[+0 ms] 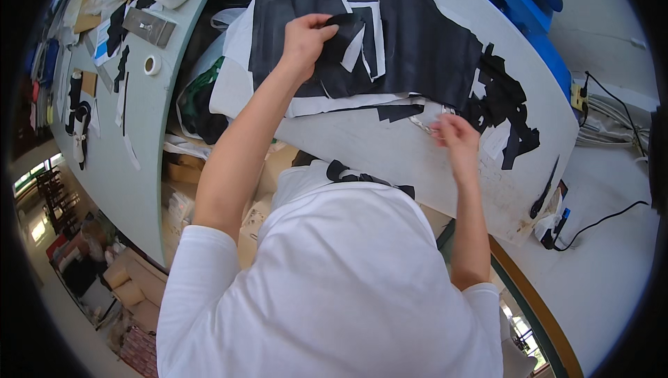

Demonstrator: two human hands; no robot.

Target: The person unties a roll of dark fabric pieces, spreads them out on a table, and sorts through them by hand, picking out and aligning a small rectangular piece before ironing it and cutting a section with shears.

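My left hand pinches the upper edge of a small black fabric piece between thumb and fingers. That piece hangs over stacked black fabric panels, some of which show white edges or backing. White sheet material sticks out under the stack on the near side. My right hand is over the table near the stack's lower right corner, its fingers bent and slightly blurred. Next to its fingertips is a small silvery item, partly covered; whether the hand holds it cannot be made out.
Black fabric scraps lie right of the stack on the white table. Black-handled scissors rest by the right edge. On the left, a pale green table carries a tape roll and a metal box. Bagged material fills the gap between.
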